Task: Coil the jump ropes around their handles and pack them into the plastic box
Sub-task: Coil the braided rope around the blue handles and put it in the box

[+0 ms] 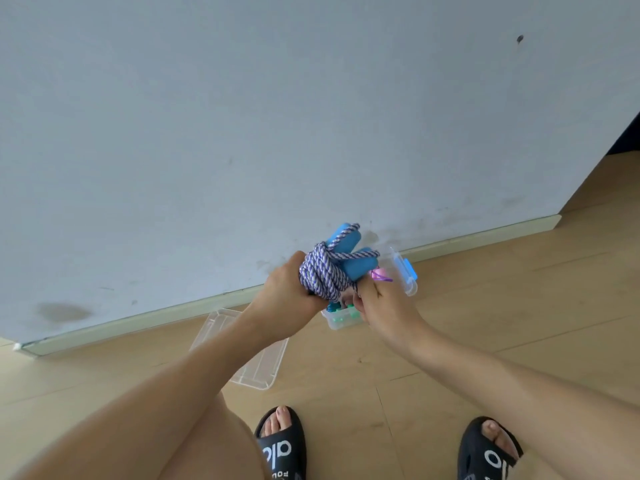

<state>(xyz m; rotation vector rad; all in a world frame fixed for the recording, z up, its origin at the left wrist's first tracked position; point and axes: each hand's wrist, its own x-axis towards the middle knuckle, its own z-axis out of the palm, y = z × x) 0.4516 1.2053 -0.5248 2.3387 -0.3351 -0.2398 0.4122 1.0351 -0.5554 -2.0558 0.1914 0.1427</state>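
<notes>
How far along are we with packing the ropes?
Done: the box is open, its lid on the floor, with green and pink pieces already inside. In hand: left hand grips the coiled blue-handled rope; right hand works its end. Left: box this rope, close lid.

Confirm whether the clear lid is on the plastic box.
No: the clear lid lies flat on the floor, left of the open plastic box.

Your left hand (287, 289) grips a blue-handled jump rope (329, 271), its purple-white cord coiled around both handles. Your right hand (377, 303) pinches the cord's end at five o'clock, above an open plastic box (407, 271).
</notes>
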